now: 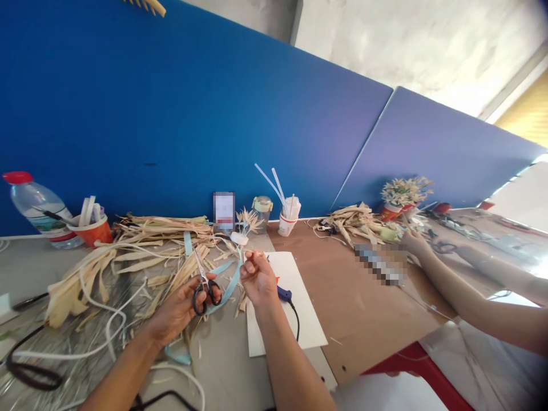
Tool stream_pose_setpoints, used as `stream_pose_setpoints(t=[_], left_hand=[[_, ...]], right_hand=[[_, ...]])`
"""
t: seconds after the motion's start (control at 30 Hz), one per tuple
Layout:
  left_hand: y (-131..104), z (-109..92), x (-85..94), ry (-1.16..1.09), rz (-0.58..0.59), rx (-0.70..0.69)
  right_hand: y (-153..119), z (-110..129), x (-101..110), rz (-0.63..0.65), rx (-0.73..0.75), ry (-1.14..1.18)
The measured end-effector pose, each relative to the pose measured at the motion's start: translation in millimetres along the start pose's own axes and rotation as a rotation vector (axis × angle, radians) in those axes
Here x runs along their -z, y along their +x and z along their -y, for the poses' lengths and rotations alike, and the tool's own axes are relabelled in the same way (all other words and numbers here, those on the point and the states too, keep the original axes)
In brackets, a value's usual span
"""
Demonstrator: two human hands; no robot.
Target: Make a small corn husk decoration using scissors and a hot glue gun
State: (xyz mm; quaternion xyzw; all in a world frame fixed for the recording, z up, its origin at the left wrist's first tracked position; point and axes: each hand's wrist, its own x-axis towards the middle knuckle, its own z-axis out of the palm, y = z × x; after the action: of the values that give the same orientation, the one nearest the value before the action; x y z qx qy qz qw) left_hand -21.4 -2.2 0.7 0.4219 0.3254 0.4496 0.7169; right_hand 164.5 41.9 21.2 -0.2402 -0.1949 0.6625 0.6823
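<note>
My left hand (182,305) grips a pair of scissors (204,283) with black handles, its metal blades pointing up and away from me. Beside it, my right hand (259,277) is closed in a pinch; whatever the fingers hold is too small to make out. Just beyond that hand stands a pale flower of husk strips (248,220). A light blue ribbon (233,282) runs between the two hands. Under my right forearm lies a white board (306,328), and on it a blue glue gun (283,294) with a black cord, partly hidden by my wrist.
Dried corn husks (166,228) and white cable (113,319) cover the left side. At the back are a water bottle (43,211), an orange cup (92,228), a phone (224,208), a jar (262,211) and a paper cup (287,224). A co-worker's arms (462,291) reach in from the right.
</note>
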Motion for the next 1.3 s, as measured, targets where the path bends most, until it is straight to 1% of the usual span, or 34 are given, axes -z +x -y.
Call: stream_pose_setpoints(t=[0.07,0.13,0.2,0.27,0.37,0.43,0.57,0.7,0.93,1.13,1.3], left_hand=[[0.2,1.3,-0.3,0.051,0.008,-0.013],[0.2,2.1,-2.3,0.112,0.026,-0.019],[0.4,2.7,-6.0,0.195,0.046,-0.019],[0.9,3.4,-10.6,0.264,0.058,-0.016],[2.6,5.1,-15.9,0.277,0.051,0.001],[3.6,6.5,-17.4,0.277,0.046,0.011],[4.2,9.1,-17.1,0.299,0.075,-0.011],[3.7,9.6,-17.6,0.316,0.088,-0.024],[4.0,6.7,-22.3,0.315,0.053,-0.027],[5.4,8.2,-18.9,0.352,0.092,-0.006],[6.2,10.6,-16.4,0.383,0.097,-0.030]], right_hand=[[3.1,3.2,2.8,-0.086,0.073,0.027],[4.8,4.1,4.4,-0.131,0.124,0.008],[4.0,2.1,3.2,-0.118,0.148,-0.045],[0.7,-2.6,-0.7,-0.076,0.164,-0.125],[-5.6,-12.3,-7.4,-0.023,0.193,-0.227],[-7.9,-18.9,-9.3,-0.015,0.208,-0.263],[-7.6,-29.4,-6.6,-0.020,0.205,-0.329],[-9.3,-34.1,-4.8,-0.008,0.223,-0.403],[-16.4,-36.8,-8.1,0.030,0.216,-0.568],[-17.3,-37.3,-9.4,-0.009,0.192,-0.544],[-18.0,-38.0,-10.1,-0.017,0.166,-0.513]])
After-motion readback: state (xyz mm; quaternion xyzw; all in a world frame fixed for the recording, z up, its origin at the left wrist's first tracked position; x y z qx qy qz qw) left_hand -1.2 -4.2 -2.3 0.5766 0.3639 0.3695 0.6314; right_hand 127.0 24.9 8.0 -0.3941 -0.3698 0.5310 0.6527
